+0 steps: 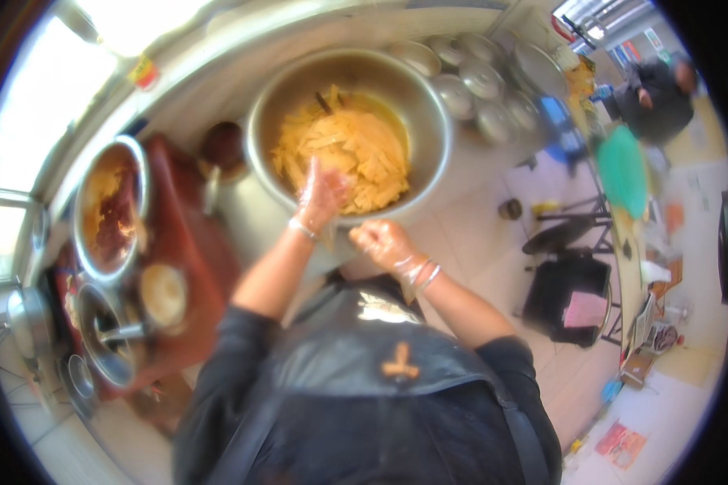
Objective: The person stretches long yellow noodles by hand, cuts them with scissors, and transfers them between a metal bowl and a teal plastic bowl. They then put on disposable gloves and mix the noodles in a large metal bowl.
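Note:
A large stainless steel basin point(428, 136) stands before me, holding a heap of yellow-orange food strips point(355, 151) in yellowish liquid. A dark, narrow piece point(323, 104) sticks out near the heap's far side. My left hand point(324, 191), in a clear plastic glove, reaches over the near rim above the strips. Its thumb and fingers look apart, with nothing plainly held. Just outside the near rim, my right hand point(388, 245) is curled, also in a clear glove. Blur hides whether anything is inside its fingers. Pale bands circle both wrists.
To the left, a red-covered table point(188, 242) bears a stained metal basin point(142, 176), a second basin point(82, 303) with a handled utensil, and a round pale container point(164, 295). Several metal lids point(480, 79) lie beyond. A black chair point(567, 297) and a person point(655, 100) are at right.

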Motion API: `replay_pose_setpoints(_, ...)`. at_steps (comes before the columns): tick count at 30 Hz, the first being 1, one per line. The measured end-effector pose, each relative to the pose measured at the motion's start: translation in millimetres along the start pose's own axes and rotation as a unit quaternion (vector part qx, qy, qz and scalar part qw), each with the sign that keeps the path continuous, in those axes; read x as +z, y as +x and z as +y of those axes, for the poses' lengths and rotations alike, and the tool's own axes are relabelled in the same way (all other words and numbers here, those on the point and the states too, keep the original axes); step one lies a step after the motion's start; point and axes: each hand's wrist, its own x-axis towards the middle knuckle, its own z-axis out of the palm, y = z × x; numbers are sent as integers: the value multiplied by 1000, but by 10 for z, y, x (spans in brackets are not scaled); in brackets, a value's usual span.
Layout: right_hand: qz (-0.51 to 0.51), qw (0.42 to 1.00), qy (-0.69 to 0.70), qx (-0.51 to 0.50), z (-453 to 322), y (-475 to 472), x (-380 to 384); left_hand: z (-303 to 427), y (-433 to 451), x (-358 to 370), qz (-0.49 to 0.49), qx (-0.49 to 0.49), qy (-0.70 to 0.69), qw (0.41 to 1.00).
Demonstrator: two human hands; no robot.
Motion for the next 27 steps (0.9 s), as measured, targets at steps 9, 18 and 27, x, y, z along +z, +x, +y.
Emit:
replay_pose_setpoints(9, 100, 946, -59, 303, 1801, 1517, -716, 260, 700, -653, 155, 204, 297, 920)
replay_pose_setpoints(18, -18, 895, 334, 296, 1933, 2225, -640, 174, 995, -79, 162, 40, 143, 975)
replay_pose_setpoints(27, -105, 909, 321, 246, 1297, 2884, -816, 508, 1135, 72, 209, -55, -68, 974)
